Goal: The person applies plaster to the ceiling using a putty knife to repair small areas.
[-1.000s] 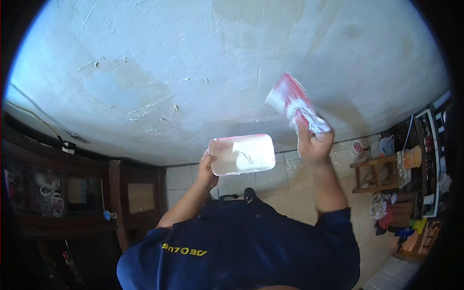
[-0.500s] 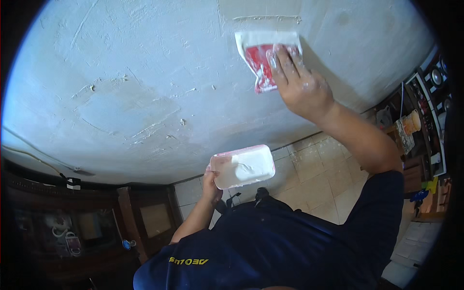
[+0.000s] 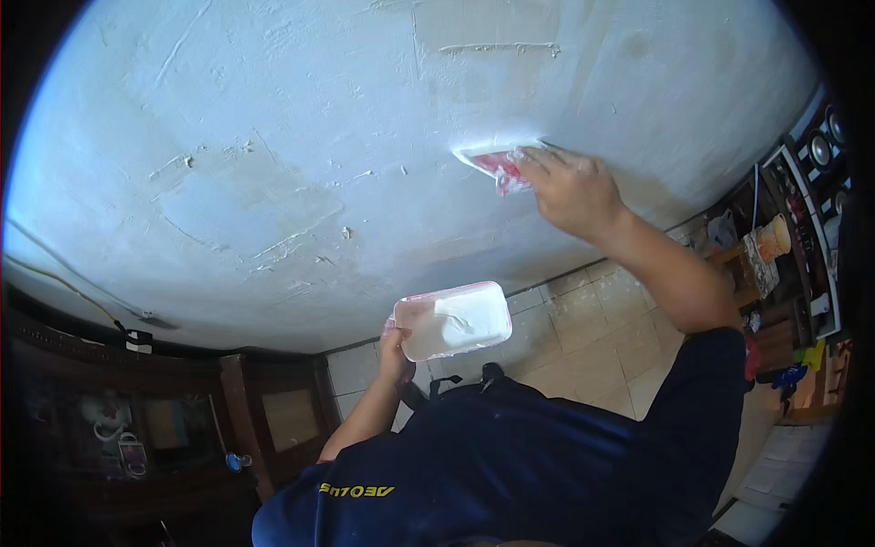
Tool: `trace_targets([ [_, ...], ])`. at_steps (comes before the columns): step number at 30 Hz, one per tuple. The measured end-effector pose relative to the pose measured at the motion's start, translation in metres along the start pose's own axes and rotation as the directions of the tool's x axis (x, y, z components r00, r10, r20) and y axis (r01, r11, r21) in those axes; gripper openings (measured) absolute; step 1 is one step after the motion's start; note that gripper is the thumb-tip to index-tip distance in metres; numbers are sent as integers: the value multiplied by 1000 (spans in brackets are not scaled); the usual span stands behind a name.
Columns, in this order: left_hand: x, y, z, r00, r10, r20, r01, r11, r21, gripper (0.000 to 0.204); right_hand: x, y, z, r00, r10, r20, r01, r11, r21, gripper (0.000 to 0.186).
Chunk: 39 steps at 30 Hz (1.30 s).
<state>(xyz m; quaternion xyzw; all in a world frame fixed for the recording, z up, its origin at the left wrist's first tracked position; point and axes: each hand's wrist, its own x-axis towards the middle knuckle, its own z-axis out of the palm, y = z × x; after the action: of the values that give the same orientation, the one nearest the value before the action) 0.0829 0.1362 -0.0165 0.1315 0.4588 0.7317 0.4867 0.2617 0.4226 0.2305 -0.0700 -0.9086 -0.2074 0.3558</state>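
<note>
My left hand grips one end of a shallow rectangular tray, its thumb over the rim. White paste, like wall putty, lies in the tray, mostly toward its right side. Up at the wall, my right hand is closed on a red putty spreader with a pale edge and white smears. The spreader rests against the grey-white wall, tilted so that I see it foreshortened. White paste marks the fingers of this hand.
Rough ridges of paste stand out on the wall. A dark wooden cabinet is at the lower left, with a cable above it. Shelves with speakers and an orange-white container stand at the right. Tiled floor lies below.
My right hand has drawn the spreader down the wall, and its face now tilts more sharply. The tray in my left hand has shifted very slightly.
</note>
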Motion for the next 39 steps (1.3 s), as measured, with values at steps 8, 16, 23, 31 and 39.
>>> trace_targets([
  [8,-5,-6,5,998,60,15,-59,998,-35,45,58,46,-57,998,-41,-41,43,998,54,23],
  [16,-8,-9,19,994,72,-87,-78,995,-66,48,111,68,-109,990,-98,-104,76,976,-205,40],
  [23,-4,-17,31,992,73,-100,-76,997,-32,50,13,15,-6,957,-288,-41,258,905,-337,28],
  [31,-6,-27,34,990,110,-89,-115,992,-54,51,-39,-4,55,958,-224,176,203,970,132,25],
  [39,-10,-33,30,992,74,-105,-89,985,-146,52,64,78,-64,979,-181,-90,186,981,60,27],
])
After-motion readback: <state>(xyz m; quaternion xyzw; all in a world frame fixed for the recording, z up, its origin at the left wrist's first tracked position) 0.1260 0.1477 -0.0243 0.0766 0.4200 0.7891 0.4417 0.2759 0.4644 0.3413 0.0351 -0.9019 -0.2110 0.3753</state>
